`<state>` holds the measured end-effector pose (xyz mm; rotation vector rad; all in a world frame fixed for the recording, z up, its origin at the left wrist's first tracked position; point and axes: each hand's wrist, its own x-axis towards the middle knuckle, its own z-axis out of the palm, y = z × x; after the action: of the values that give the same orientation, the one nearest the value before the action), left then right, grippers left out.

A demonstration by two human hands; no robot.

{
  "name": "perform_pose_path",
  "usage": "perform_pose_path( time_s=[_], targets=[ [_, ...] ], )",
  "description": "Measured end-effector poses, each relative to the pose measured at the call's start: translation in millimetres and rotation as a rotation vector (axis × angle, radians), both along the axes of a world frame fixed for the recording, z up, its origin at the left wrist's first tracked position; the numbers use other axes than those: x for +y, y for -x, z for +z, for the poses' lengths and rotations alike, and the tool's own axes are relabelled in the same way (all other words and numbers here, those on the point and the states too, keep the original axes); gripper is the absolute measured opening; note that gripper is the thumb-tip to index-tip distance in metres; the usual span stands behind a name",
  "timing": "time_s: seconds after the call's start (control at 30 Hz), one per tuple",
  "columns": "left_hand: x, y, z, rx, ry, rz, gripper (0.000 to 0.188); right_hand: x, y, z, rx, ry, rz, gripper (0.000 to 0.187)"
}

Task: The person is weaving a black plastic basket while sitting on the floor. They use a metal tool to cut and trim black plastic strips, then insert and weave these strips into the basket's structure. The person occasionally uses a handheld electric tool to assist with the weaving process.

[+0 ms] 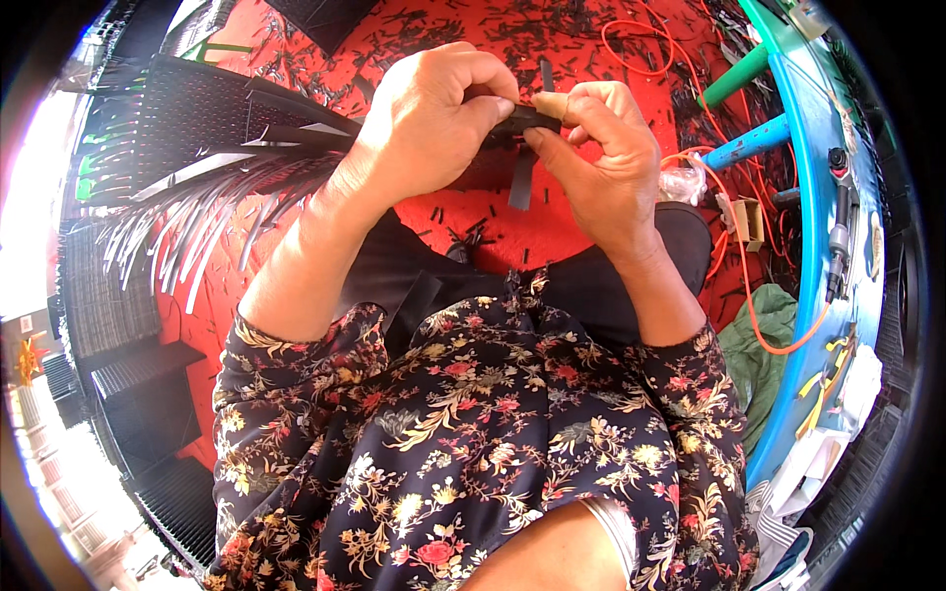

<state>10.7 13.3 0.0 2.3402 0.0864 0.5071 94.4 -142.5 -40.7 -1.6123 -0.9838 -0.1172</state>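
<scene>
Both my hands are raised in front of me over a red floor, close together on one piece of black flat strip weaving [532, 120]. My left hand [429, 123] pinches its left end between thumb and forefinger. At its right end, the thumb and fingers of my right hand [606, 163] are closed on it, and the forefinger has a tan wrapping. A loose black strip end [521, 179] hangs down below the fingers. To the left of my left wrist, a bundle of long black strips [246, 163] fans out. My fingers partly hide the worked edge.
Black woven panels [192, 113] stand at the left, with stacked black pieces [148, 389] nearer. At the right is a blue table edge [810, 177] bearing a tool with an orange hose [839, 241]. A small cardboard box [751, 225], a green cloth [764, 345] and black scraps [473, 232] lie below.
</scene>
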Motion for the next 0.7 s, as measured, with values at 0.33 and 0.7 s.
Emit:
perform_pose_path(
  time_s=[0.33,0.7],
  targets=[
    [-7.3,9.2,11.4,0.011,-0.087,0.069,0.021,1.4,-1.8,1.0,-0.021,-0.011,0.009,0.024],
    [-3.7,2.3,-4.3,-0.204,-0.263,0.035,0.006,2.0,-7.9,6.3,-0.102,0.014,0.015,0.023]
  ],
)
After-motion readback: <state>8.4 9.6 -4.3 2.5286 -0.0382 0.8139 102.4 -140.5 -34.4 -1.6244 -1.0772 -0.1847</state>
